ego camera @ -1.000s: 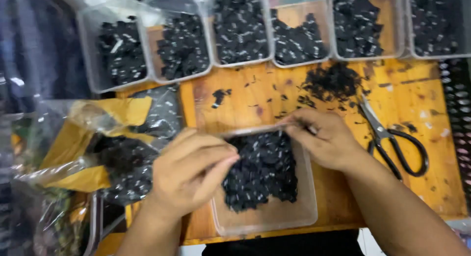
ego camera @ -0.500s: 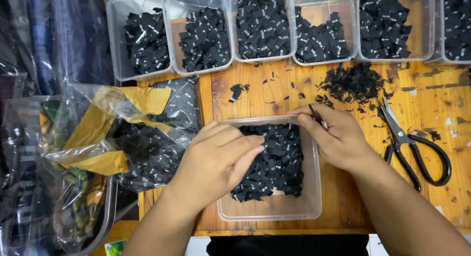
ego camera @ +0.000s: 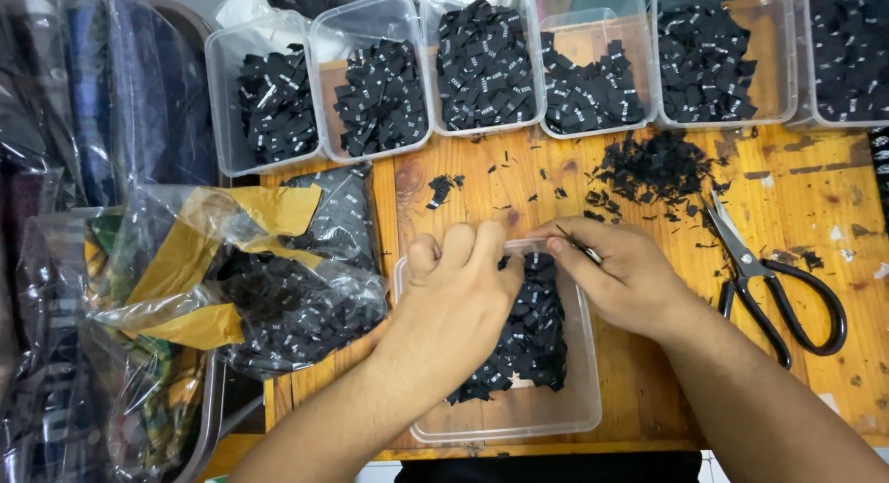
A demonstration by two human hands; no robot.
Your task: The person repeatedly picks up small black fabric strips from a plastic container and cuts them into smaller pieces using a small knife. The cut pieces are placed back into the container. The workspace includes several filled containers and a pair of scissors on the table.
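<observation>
A clear plastic tub (ego camera: 556, 418) sits on the wooden table in front of me, half filled with small black fabric labels (ego camera: 528, 344). My left hand (ego camera: 458, 293) is curled into a loose fist over the tub's far left part, knuckles up, resting on the labels. My right hand (ego camera: 620, 275) hovers at the tub's far right rim and pinches a thin dark label (ego camera: 579, 247) between thumb and fingers. What the left hand's fingers hold underneath is hidden.
Several clear tubs (ego camera: 370, 85) of black labels line the table's far edge. Black scissors (ego camera: 778, 284) lie at the right. A heap of black scraps (ego camera: 653, 163) lies beyond my right hand. A clear bag with yellow tape (ego camera: 269, 279) holds more labels at the left.
My left hand has closed from flat fingers into a fist and slid toward the tub's far edge. My right hand stays at the rim, pinching.
</observation>
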